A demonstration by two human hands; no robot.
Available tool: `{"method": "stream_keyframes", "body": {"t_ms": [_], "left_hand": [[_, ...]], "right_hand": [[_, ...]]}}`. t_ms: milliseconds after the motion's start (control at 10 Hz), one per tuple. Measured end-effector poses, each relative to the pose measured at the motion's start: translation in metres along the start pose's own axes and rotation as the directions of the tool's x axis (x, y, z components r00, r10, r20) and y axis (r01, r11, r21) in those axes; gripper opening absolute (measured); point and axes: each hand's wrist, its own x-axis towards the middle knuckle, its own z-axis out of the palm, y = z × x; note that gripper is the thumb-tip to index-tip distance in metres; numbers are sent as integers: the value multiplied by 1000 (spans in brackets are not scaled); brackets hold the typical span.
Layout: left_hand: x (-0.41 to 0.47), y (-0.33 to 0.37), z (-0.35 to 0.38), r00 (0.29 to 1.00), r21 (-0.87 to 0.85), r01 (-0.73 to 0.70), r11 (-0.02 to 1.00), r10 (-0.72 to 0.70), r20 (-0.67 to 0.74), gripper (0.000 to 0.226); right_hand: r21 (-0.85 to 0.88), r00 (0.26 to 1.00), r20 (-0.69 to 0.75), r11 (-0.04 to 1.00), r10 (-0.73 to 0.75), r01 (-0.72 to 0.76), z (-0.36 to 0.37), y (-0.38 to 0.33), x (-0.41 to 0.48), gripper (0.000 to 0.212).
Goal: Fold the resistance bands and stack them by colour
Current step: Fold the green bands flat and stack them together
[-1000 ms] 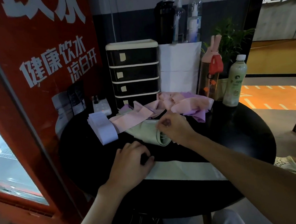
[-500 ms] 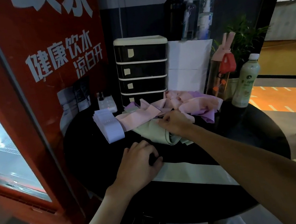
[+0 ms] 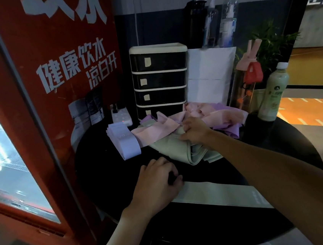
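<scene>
Bands (image 3: 218, 116), head view: a tangled heap at the rear centre of the round black tabletop (image 3: 279, 150), pink bands (image 3: 157, 130) to the left and purple bands (image 3: 232, 131) to the right. A bunched green band (image 3: 179, 150) lies against the heap's near side. The right hand (image 3: 194, 130) grips its far end with curled fingers. A flat green band (image 3: 220, 194) lies along the near edge, its left end pinched by the curled left hand (image 3: 157, 184). A folded lilac stack (image 3: 125, 142) is just beside the pink bands, left. Behind are a drawer unit (image 3: 160, 78), a power strip (image 3: 121, 116) and a bottle (image 3: 273, 94).
</scene>
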Motion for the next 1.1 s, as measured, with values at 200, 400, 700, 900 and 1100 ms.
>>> {"method": "stream_keyframes", "body": {"t_ms": [200, 400, 700, 900, 1100], "left_hand": [[1, 0, -1, 1000, 3, 1, 1000, -1, 4, 20], [1, -1, 0, 1000, -4, 5, 1000, -5, 2, 19], [1, -1, 2, 999, -33, 16, 999, -18, -34, 15], [0, -3, -1, 999, -85, -13, 996, 8, -53, 11], [-1, -3, -2, 999, -95, -10, 995, 7, -38, 12]], "right_hand": [[3, 999, -37, 1000, 21, -21, 2, -2, 3, 73], [5, 1000, -29, 1000, -3, 3, -3, -3, 4, 60], [186, 995, -42, 977, -95, 101, -14, -20, -19, 30], [183, 1000, -14, 983, -5, 8, -5, -19, -15, 12], [-48, 990, 87, 993, -107, 112, -8, -7, -24, 29]]}}
